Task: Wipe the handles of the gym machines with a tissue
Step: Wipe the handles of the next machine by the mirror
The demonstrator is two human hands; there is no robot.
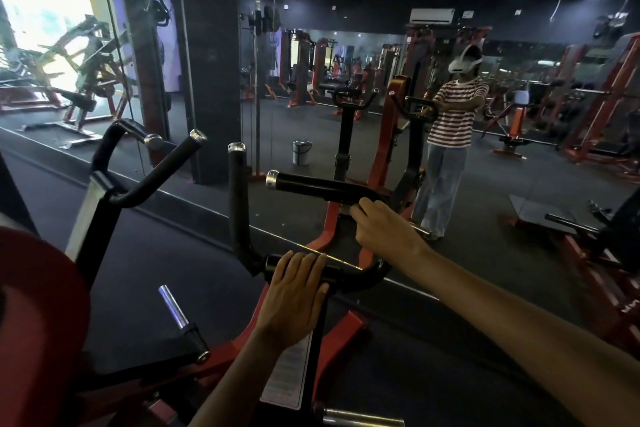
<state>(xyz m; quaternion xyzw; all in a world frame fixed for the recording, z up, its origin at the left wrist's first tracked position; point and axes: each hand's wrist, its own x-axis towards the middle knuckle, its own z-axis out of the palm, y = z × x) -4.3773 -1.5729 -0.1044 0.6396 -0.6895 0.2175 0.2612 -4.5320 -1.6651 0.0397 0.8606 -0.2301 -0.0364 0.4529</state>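
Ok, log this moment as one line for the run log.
left hand: rests flat on lower handle bar | right hand: pinching something pale under upper handle | tissue: barely visible

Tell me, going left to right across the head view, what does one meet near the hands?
Red pad → bare steel peg → upright black handle → left hand on the bar → right hand under the horizontal handle → mirrored person.

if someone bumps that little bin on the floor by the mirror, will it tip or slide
The bin stands upright on dark flooring that looks like rubber matting, so it would probably grip rather than slide. It looks taller than wide, so a knock near the top may tip it. It looks small, so probably light; whether anything is inside cannot be seen.
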